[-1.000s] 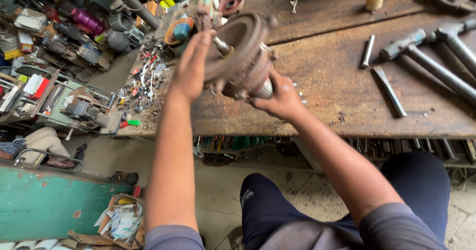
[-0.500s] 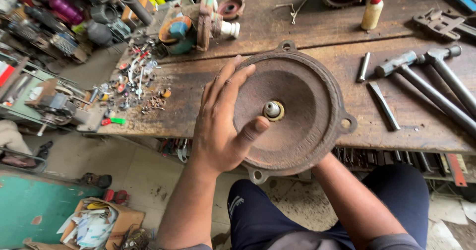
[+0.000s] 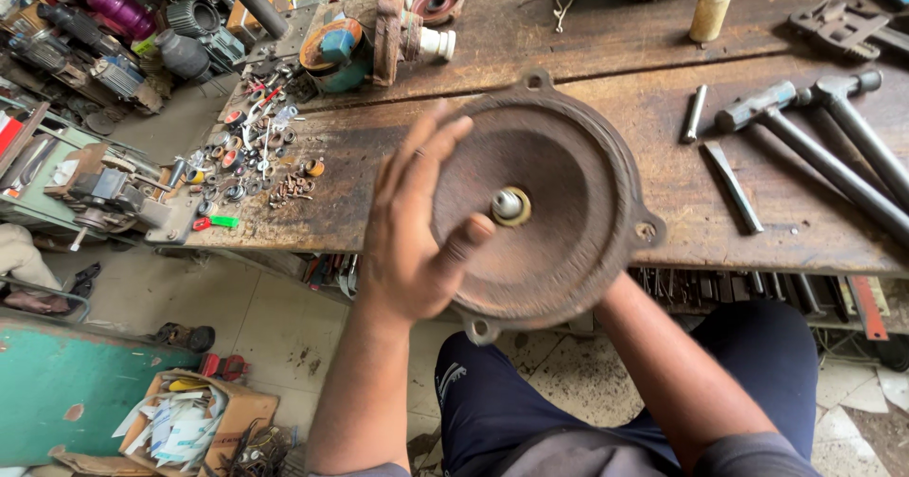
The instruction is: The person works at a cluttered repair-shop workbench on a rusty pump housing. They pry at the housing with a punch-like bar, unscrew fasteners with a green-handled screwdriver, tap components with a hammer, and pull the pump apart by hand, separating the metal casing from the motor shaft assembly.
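I have the rusty round cover lifted off the desk, left hand spread flat against its face (right grip hidden beneath), hammers untouched.

A small plastic bottle with a red cap and pale yellow body stands at the far edge of the wooden workbench. On the floor at lower left, an open brown cardboard box holds what seems to be crumpled white papers.
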Demonstrator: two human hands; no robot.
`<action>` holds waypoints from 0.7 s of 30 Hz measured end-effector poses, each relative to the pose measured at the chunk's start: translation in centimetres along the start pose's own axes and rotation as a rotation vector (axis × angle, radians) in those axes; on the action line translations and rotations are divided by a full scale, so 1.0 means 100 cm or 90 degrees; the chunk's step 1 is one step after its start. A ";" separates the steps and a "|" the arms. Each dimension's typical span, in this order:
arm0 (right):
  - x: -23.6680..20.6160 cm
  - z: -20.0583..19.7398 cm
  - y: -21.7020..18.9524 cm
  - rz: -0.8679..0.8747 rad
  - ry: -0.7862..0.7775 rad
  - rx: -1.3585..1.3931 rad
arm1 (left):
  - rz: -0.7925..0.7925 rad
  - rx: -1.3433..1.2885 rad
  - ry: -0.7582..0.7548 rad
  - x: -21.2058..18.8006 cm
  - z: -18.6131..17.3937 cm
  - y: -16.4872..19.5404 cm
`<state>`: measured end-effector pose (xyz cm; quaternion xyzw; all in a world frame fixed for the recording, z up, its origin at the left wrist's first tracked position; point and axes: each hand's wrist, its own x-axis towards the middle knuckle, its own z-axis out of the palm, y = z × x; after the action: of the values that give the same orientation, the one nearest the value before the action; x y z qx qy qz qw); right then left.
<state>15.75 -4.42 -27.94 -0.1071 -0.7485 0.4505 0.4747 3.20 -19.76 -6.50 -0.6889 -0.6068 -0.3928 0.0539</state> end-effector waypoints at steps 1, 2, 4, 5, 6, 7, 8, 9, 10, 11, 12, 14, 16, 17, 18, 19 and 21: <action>0.003 0.001 -0.001 -0.002 -0.007 0.002 | -0.002 -0.002 0.005 0.000 0.000 -0.004; 0.005 0.002 -0.001 -0.004 -0.013 0.004 | -0.006 -0.014 0.013 0.001 0.000 -0.009; 0.012 0.003 -0.005 -0.012 -0.020 0.008 | -0.013 -0.038 0.030 0.003 0.000 -0.019; 0.016 0.003 -0.008 -0.017 -0.020 0.009 | -0.025 -0.070 0.036 0.004 0.000 -0.024; 0.020 0.002 -0.012 -0.024 -0.022 0.009 | -0.037 -0.102 0.043 0.005 0.000 -0.030; 0.024 0.001 -0.016 -0.033 -0.023 0.012 | -0.047 -0.133 0.052 0.005 0.001 -0.035; 0.027 0.000 -0.020 -0.010 -0.053 -0.031 | -0.067 -0.171 0.062 0.004 0.002 -0.040; 0.032 0.000 -0.026 0.020 -0.089 -0.088 | -0.086 -0.207 0.073 0.003 0.003 -0.044; 0.035 -0.002 -0.031 0.050 -0.132 -0.159 | -0.104 -0.243 0.084 0.000 0.004 -0.048; 0.039 -0.002 -0.037 0.093 -0.143 -0.169 | -0.111 -0.247 0.110 -0.004 0.006 -0.051; 0.041 -0.003 -0.042 0.135 -0.152 -0.178 | -0.116 -0.250 0.134 -0.008 0.008 -0.053; 0.043 -0.005 -0.053 0.170 -0.167 -0.168 | -0.123 -0.278 0.186 -0.020 0.013 -0.054; 0.041 -0.007 -0.061 0.155 -0.178 -0.135 | -0.125 -0.332 0.243 -0.033 0.019 -0.051; 0.040 -0.008 -0.065 0.129 -0.191 -0.130 | -0.131 -0.364 0.271 -0.040 0.022 -0.048; 0.039 -0.008 -0.068 0.104 -0.205 -0.127 | -0.138 -0.396 0.299 -0.046 0.024 -0.043; 0.037 -0.009 -0.072 0.079 -0.220 -0.125 | -0.146 -0.429 0.328 -0.053 0.026 -0.038; 0.035 -0.009 -0.078 0.027 -0.231 -0.122 | -0.169 -0.428 0.394 -0.065 0.028 -0.026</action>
<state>16.70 -6.34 -19.57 -0.0846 -0.8588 0.3987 0.3103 2.55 -22.73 -13.45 -0.4354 -0.4841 -0.7577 -0.0442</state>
